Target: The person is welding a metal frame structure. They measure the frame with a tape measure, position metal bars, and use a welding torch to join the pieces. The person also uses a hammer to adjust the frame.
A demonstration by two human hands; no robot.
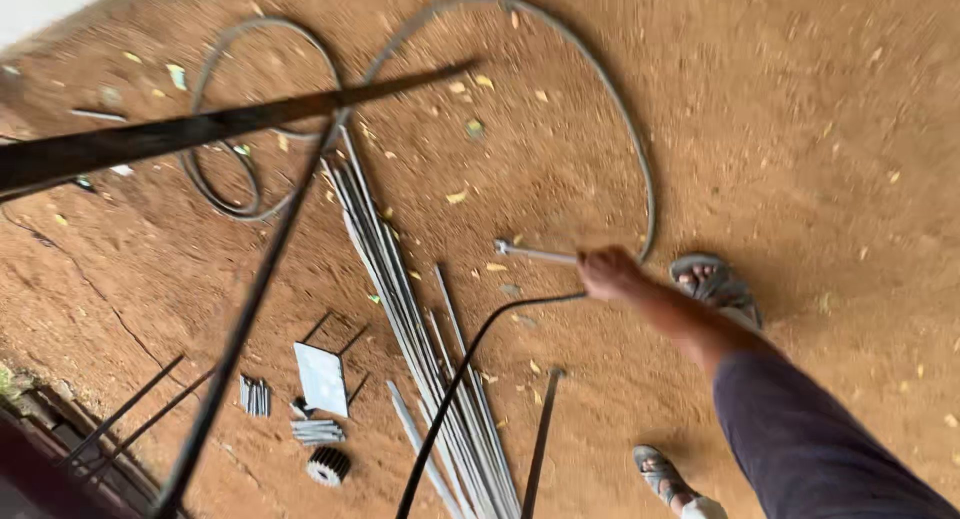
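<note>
Head view, hand: one hand (608,272), reaching out from a dark sleeve, is closed around the end of a thin dark bent rod (470,364). Which hand it is cannot be told for sure; it reads as the right. The other hand is out of view.
Head view, held thing: the bent rod curves from the fist down toward the lower edge of the picture, crossing the bundle of straight grey rods (400,279) that lies just beside the hand.
Head view, near the hand: a metal bending key (530,252) lies on the ground, touching or just short of the knuckles. A long looped wire (600,79) arcs beyond the hand.
Head view, progress: judged from the layout, the rod already has one curve. The straight rods look unworked, and small cut pieces (318,431) lie well apart.
Head view, ground: bare reddish soil (800,129) with scattered leaves, outdoors. Two sandalled feet (712,284) stand near the hand. A dark metal frame (200,129) crosses the foreground.
</note>
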